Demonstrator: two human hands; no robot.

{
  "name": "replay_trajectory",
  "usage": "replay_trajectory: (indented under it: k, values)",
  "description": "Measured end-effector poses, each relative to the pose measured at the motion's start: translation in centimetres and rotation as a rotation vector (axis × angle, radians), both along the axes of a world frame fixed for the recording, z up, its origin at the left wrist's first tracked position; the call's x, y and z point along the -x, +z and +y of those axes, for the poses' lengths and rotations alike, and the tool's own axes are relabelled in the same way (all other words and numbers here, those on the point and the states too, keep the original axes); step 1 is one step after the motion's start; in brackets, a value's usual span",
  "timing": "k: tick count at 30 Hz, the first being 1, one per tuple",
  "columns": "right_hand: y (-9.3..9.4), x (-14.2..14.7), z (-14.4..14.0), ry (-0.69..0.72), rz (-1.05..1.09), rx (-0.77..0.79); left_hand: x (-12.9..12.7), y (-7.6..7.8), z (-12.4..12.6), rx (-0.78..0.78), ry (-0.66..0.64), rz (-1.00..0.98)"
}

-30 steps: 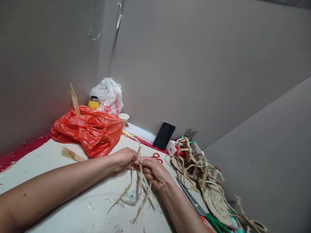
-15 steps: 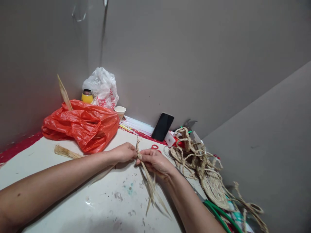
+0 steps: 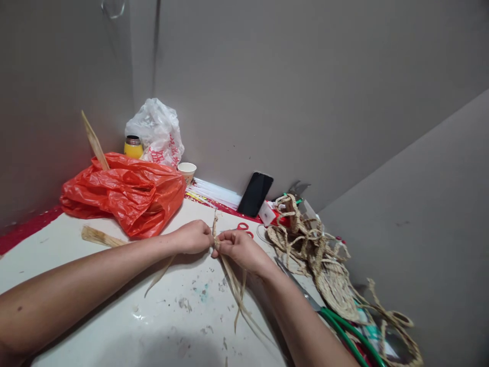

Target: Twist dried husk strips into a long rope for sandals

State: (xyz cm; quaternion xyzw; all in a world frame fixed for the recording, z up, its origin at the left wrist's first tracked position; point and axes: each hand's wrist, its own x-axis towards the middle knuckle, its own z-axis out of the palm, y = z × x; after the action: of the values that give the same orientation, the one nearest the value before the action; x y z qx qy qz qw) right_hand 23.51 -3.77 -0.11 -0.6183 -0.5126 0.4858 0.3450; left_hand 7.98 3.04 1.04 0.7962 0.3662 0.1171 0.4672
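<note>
My left hand (image 3: 194, 237) and my right hand (image 3: 239, 249) meet over the white table (image 3: 114, 316), both pinching a bundle of dried straw strips (image 3: 234, 285). The strips stick up a little between my fingertips and hang down and to the right below my right hand. One loose strip (image 3: 158, 275) trails down to the left under my left wrist.
A red plastic bag (image 3: 126, 191) with a straw blade lies at the back left, with a white bag (image 3: 156, 130), a yellow jar (image 3: 133, 147) and a paper cup (image 3: 187, 171) behind it. A phone (image 3: 255, 193) leans on the wall. Woven straw pieces (image 3: 317, 255), red scissors (image 3: 243, 227) and green-handled shears (image 3: 332, 321) lie to the right.
The straw ends that curved loosely under both hands now hang gathered below my right hand, with one strip off to the left. The view has shifted slightly down and right.
</note>
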Motion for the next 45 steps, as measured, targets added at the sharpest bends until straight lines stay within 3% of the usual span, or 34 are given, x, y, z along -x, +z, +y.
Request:
replay_trajectory:
  k: [4,7,13,18,24,29,38,45]
  values:
    - [0.1,0.1,-0.1,0.005,-0.155,-0.048,-0.2,0.1,0.1,0.301,0.013,-0.017]
    - [0.3,0.3,-0.3,0.004,-0.285,-0.107,-0.4,-0.1,0.0,0.403,-0.012,-0.043]
    - [0.3,0.7,-0.6,0.0,-0.489,-0.218,-0.7,0.0,-0.4,0.411,0.059,-0.032]
    - [0.2,0.7,-0.7,0.041,-0.54,-0.246,-0.7,0.2,-1.0,0.37,0.106,-0.074]
    - [1.5,0.4,-0.9,0.122,-0.554,-0.244,-0.6,-0.1,-1.1,0.322,0.15,-0.086]
    - [2.5,0.0,-1.4,0.048,-0.677,-0.218,-0.6,-0.2,-1.2,0.296,0.164,-0.097]
    - [2.4,1.8,-1.2,0.061,-0.488,-0.074,-0.5,-0.3,-1.2,0.317,0.151,-0.133]
    - [1.3,3.8,-1.7,0.057,-0.489,0.009,-0.2,-0.6,-0.2,0.464,0.108,-0.15]
